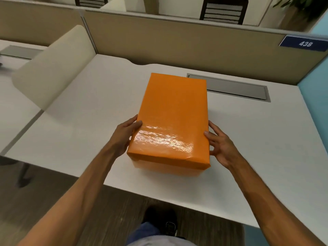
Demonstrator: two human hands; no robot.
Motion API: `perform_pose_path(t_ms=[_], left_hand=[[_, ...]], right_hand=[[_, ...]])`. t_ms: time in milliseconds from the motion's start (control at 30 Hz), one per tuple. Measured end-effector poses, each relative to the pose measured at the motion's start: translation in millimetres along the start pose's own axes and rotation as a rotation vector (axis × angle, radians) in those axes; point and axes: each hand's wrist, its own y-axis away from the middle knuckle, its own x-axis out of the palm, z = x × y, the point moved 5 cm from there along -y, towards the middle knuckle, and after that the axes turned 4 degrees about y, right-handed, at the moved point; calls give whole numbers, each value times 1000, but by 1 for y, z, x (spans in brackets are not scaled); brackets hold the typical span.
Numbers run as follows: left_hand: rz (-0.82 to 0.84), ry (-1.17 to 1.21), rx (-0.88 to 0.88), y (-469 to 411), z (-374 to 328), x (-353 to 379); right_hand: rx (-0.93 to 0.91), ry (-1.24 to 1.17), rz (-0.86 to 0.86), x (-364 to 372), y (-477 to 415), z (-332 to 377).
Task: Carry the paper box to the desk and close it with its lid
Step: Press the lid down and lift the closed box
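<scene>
Pressing my left hand (128, 134) and right hand (219, 145) flat against the glossy orange paper box (170, 121), lid (173, 112) on, between my spread fingers (213, 126) on the tabletop (79, 121).

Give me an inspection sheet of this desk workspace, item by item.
Surface: white desk, box resting on it.
Job's things: orange paper box; lid on top, seated over the box.
Clutter: nothing seen.
Grippers: left hand and right hand pressed against the lid's two sides.
Cables: nothing seen; grey cable tray cover shut.
Surroundings: beige partition, sign 438, chair beyond.
</scene>
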Motion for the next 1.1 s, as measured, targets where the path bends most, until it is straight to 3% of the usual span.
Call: perform_pose_path(t_ms=[400,867,1100], left_hand=[[-148,32,66,-26,-43,-87],[-32,-56,67,-155,-120,-255],[-85,-161,75,-228,-153,-334]], right_hand=[[-4,-1,87,89,-68,37],[-15,-24,21,252,-189,73],[-43,-51,-20,332,-253,92]])
